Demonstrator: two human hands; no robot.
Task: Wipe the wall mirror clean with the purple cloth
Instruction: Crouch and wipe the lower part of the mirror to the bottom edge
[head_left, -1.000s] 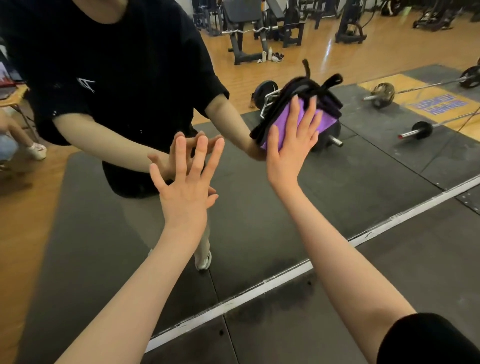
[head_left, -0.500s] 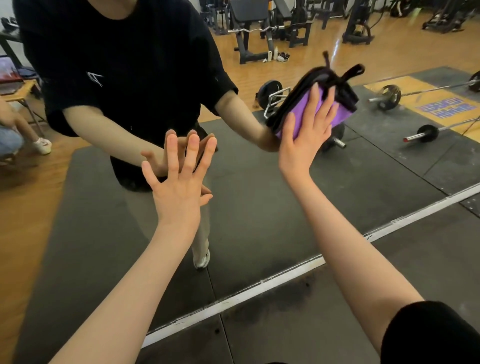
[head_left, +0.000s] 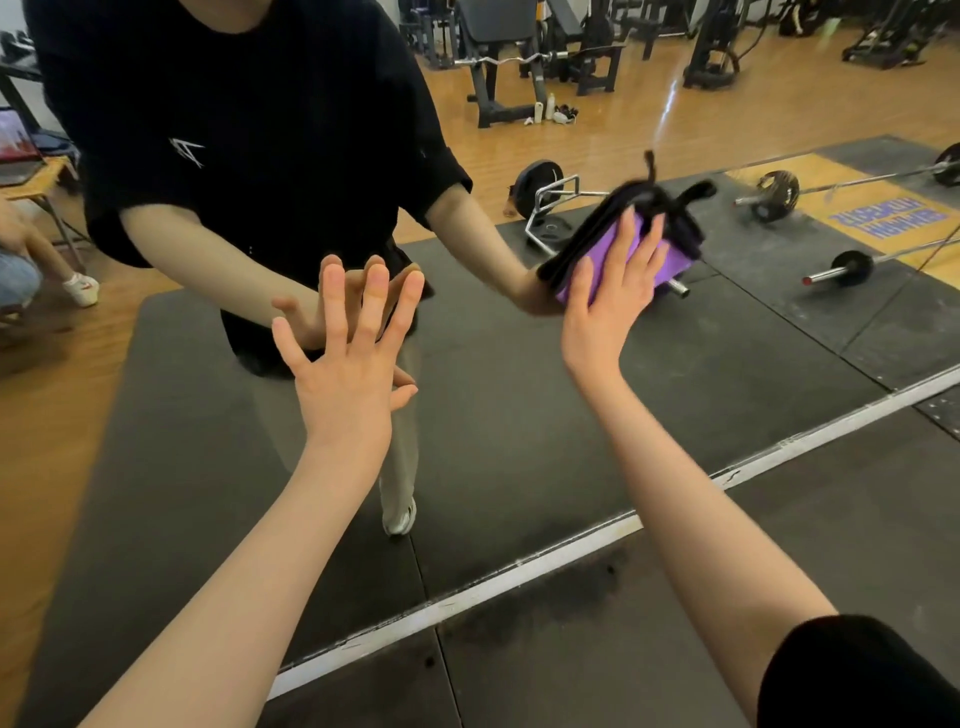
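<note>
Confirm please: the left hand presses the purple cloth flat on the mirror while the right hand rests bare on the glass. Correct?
Not quite: the hands are swapped. In the head view the right hand presses the purple cloth on the mirror, while the left hand rests bare on the glass.

This is looking like a gym, seen mostly as a reflection in a big wall mirror (head_left: 519, 415) whose white bottom edge (head_left: 519, 587) is running slantwise above the black rubber floor mats (head_left: 597, 665). Far off, weight benches (head_left: 498, 57) and dark machines (head_left: 717, 47) are standing on a shiny wooden floor (head_left: 649, 119). On the right, barbells (head_left: 841, 267) with round plates are lying on dark mats beside a yellow platform (head_left: 883, 218) with purple lettering, and a trap bar (head_left: 550, 208) is resting near them.
</note>
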